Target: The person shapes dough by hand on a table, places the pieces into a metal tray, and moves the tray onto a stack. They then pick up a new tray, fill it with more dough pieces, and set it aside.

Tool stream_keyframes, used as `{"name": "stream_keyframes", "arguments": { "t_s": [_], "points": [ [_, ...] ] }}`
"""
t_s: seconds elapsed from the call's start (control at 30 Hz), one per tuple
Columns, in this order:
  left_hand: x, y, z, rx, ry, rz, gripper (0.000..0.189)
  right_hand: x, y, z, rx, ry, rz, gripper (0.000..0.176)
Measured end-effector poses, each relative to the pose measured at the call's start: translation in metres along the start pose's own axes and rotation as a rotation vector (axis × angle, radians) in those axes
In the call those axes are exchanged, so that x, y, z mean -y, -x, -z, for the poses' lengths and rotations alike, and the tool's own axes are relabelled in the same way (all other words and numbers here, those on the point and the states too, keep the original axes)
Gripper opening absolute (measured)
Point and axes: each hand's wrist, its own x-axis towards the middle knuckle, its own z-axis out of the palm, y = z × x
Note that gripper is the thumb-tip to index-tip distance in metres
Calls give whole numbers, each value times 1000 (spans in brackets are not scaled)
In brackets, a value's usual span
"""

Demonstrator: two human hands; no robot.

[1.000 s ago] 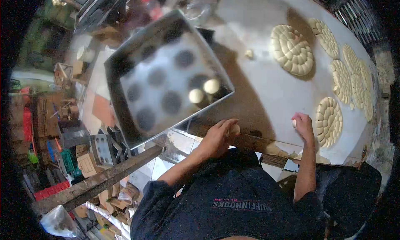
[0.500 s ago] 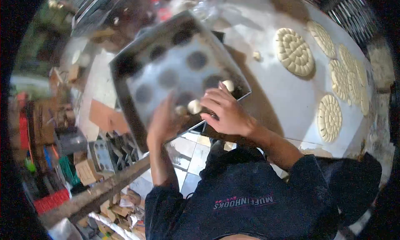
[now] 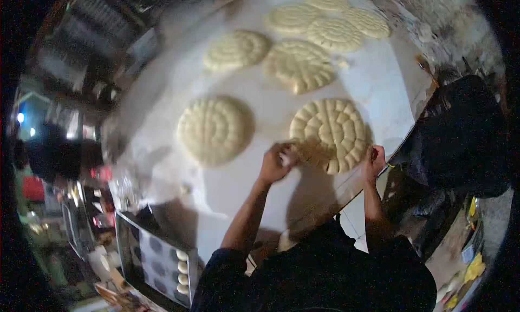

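Observation:
A scored dough round (image 3: 338,129) lies between my hands, cut in rings of small pieces; its lower left part is in brown shadow. My left hand (image 3: 277,163) is just off its lower left edge, fingers curled, with a blurred pale patch at the fingertips. Close to the round's lower right edge, by the table's rim, my right hand (image 3: 375,159) is closed. What either hand holds, if anything, cannot be made out. Another scored dough round (image 3: 212,130) sits further left.
Several more dough rounds (image 3: 298,66) spread across the far part of the table (image 3: 238,190). A metal tray (image 3: 122,247) with dark round spots stands at lower left, several dough balls (image 3: 183,274) lined along one side. Plastic bottles (image 3: 125,190) are behind it.
The view has swung right, from the tray to the dough rounds. My hands have left the tray and its dough balls and are now at either side of a scored round.

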Motion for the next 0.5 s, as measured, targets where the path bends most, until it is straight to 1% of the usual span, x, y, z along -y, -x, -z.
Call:
{"name": "stream_keyframes", "arguments": {
  "t_s": [0.03, 0.07, 0.1, 0.17, 0.2, 0.23, 0.27, 0.3, 0.37, 0.4, 0.43, 0.5],
  "points": [
    [37, -55, -18, -49, 216, 30, 46, -6, -8, 4, 15, 64, 29, 12],
    [9, -107, -16, -45, 157, 234, 43, -12, -14, 6, 36, 127, 59, 11],
    [4, -143, -17, -142, -202, 22, 43, -29, -9, -2, 34, 2, 72, 10],
    [124, -238, -62, -230, -791, -72, 41, -34, -8, -11, 34, -183, 194, 10],
    [140, -265, -87, -196, -806, -81, 41, -27, -8, -10, 16, -184, 162, 10],
    [153, -286, -117, -356, -699, 147, 39, -19, -10, -7, 34, -62, 100, 12],
    [165, -291, -136, -515, -588, 377, 38, -14, -8, -4, 58, 57, 36, 14],
    [150, -295, -144, -514, -557, 451, 37, -15, -4, -6, 53, 57, 7, 14],
    [135, -293, -146, -426, -501, 385, 36, -14, -7, -9, -49, -13, 117, 16],
    [126, -288, -138, -358, -438, 311, 35, -15, -8, -5, -15, 131, 133, 15],
    [116, -285, -126, -275, -341, 226, 35, -12, -8, -6, -20, 124, 136, 15],
    [101, -260, -98, -63, 11, 64, 35, -4, -10, -3, -40, 183, 195, 18]
  ]
}}
